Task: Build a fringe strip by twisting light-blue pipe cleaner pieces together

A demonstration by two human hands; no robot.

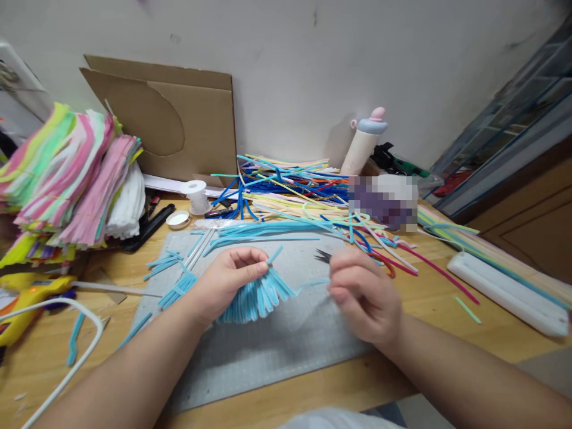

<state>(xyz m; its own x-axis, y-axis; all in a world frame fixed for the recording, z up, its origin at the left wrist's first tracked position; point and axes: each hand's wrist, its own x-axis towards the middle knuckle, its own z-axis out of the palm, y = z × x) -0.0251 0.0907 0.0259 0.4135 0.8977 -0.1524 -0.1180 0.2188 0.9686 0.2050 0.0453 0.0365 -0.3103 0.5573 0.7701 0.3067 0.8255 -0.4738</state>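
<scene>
My left hand [239, 277] pinches the top of a fan-shaped bundle of light blue pipe cleaners [261, 298] above the grey cutting mat [268, 369]. One short blue end sticks up past the thumb. To the right, my right hand [364, 292] is closed with the fingers curled and slightly blurred. Dark pointed tips of a small tool [322, 256] show beside its fingers; whether the hand holds that tool is unclear. A thin light blue strand [315, 282] reaches the right fingertips. Cut blue pieces [179, 289] lie at the mat's left.
Long pipe cleaners [290, 185] pile up along the wall. Colourful bundles [75, 179] and a yellow glue gun [27, 298] are at the left. Cardboard [201, 119], a white spool [196, 196] and a bottle [364, 143] stand behind. A white power strip [507, 292] lies at the right.
</scene>
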